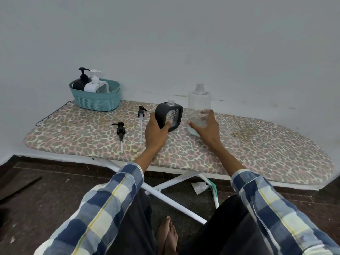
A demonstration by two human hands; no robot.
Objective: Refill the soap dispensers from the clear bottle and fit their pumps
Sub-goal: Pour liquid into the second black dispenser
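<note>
Centrally on the leopard-print ironing board (pixel 257 150), the right hand (pixel 206 127) curls round the base of the upright clear bottle (pixel 199 102), the left hand (pixel 156 132) grips the uncapped black dispenser (pixel 168 115) just left of it, and two loose pumps (pixel 120 130) lie further left.

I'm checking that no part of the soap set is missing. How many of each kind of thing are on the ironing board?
Soap dispensers: 3 (black, black, white)
Loose pumps: 2 ()
Clear bottle: 1
Basket: 1
Total: 7
</note>
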